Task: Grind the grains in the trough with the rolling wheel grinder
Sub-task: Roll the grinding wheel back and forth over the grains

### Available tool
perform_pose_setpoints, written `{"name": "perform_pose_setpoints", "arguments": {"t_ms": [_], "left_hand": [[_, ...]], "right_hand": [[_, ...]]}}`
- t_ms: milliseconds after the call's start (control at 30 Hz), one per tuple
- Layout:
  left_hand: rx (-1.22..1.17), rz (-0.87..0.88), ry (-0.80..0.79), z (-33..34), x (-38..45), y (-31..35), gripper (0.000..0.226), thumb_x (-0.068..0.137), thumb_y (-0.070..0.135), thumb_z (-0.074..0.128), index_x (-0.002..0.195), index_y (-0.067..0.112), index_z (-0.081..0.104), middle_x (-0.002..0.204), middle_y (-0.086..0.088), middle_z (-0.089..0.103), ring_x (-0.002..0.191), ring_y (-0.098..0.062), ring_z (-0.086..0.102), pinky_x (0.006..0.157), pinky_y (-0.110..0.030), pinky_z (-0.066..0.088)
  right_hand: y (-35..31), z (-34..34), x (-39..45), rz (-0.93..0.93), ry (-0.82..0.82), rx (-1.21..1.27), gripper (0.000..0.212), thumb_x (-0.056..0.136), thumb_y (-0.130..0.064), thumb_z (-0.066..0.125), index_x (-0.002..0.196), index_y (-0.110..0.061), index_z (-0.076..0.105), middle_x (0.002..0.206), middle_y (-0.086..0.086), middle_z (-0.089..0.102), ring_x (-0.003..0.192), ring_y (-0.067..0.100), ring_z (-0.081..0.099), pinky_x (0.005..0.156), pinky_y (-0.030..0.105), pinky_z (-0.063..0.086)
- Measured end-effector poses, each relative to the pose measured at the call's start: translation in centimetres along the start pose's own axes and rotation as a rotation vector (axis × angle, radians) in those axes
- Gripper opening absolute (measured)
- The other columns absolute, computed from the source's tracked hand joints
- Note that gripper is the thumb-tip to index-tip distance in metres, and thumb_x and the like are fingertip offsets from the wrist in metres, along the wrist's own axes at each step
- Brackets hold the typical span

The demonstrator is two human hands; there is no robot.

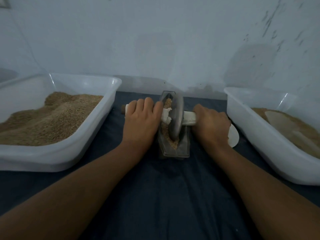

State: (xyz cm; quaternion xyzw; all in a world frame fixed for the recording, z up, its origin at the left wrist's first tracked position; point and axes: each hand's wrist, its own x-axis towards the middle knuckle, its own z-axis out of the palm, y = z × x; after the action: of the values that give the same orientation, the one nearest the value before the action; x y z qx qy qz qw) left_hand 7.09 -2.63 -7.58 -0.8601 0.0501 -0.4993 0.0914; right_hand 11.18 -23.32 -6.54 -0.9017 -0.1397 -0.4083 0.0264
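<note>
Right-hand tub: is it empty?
No: the right white tub holds tan ground grain with a pale flat scoop lying on it.

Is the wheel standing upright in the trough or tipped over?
Upright. The wheel stands on edge in the trough, its lower rim among the grains, with the left hand and right hand gripping the axle handle.
</note>
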Motion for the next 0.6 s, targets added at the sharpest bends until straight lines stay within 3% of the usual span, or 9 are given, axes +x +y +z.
{"name": "perform_pose_setpoints", "arguments": {"t_ms": [100,267,400,600], "left_hand": [[-0.006,0.001,0.011,0.1,-0.1,0.0,0.011,0.092,0.009,0.049,0.099,0.015,0.053,0.087,-0.006,0.048,0.079,-0.027,0.045,0.078,-0.040,0.036],[0.037,-0.021,0.043,1.4,0.3,-0.1,0.009,0.092,0.009,0.052,0.094,0.017,0.055,0.082,-0.004,0.049,0.075,-0.024,0.047,0.073,-0.038,0.036],[0.059,-0.034,0.004,2.5,0.9,-0.5,0.010,0.093,0.010,0.051,0.094,0.018,0.056,0.081,-0.003,0.052,0.073,-0.024,0.050,0.071,-0.038,0.037],[-0.004,0.002,-0.199,3.7,3.4,-1.1,0.014,0.091,0.019,0.052,0.105,0.020,0.055,0.092,-0.004,0.060,0.084,-0.028,0.058,0.074,-0.038,0.035]], "right_hand": [[0.1,0.1,-0.1,-0.002,0.005,0.006,0.024,0.076,-0.011,0.065,0.072,-0.020,0.043,0.058,-0.003,0.050,0.049,0.024,0.045,0.055,0.032,0.027],[0.3,0.8,1.0,-0.004,-0.120,-0.012,0.023,0.077,-0.019,0.064,0.072,-0.022,0.042,0.055,-0.009,0.035,0.049,0.024,0.043,0.053,0.030,0.027],[0.5,1.5,2.8,-0.015,-0.258,-0.070,0.020,0.079,-0.025,0.064,0.075,-0.026,0.044,0.065,-0.004,0.051,0.059,0.025,0.053,0.053,0.029,0.041],[1.3,2.1,5.8,-0.016,-0.509,-0.034,0.013,0.073,-0.038,0.065,0.083,-0.033,0.056,0.078,-0.006,0.057,0.061,0.017,0.044,0.050,0.025,0.026]]}}
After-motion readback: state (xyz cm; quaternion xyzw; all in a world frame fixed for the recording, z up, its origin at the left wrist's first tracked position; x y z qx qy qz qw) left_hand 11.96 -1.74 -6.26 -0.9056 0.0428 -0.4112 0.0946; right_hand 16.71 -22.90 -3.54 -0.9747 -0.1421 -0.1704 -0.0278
